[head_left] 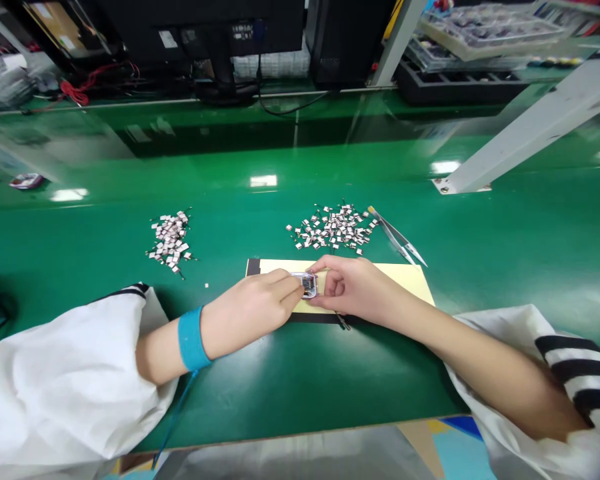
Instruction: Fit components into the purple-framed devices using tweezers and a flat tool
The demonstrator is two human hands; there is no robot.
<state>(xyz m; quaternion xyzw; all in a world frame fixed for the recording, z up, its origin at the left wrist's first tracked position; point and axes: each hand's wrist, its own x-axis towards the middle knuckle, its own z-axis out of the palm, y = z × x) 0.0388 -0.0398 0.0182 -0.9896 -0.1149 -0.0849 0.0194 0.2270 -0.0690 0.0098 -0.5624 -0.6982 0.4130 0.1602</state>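
Observation:
Both hands meet over a yellow pad with a dark edge (400, 279) on the green bench. Between them is a small device with a pale frame and an exposed circuit board (309, 285). My right hand (350, 283) pinches its right end between thumb and forefinger, other fingers curled. My left hand (263, 300), with a blue strap (193, 339) on the wrist, closes over the device's left part and hides it. Just beyond the pad lies a pile of small white parts with dark leads (337, 228). Metal tweezers (397, 237) rest right of that pile.
A second pile of similar white parts (171, 239) lies to the left. At the back stand a monitor (215, 40) and a black case (345, 43). A slanted white post (530, 123) meets the bench at right, below stacked plastic trays (485, 33).

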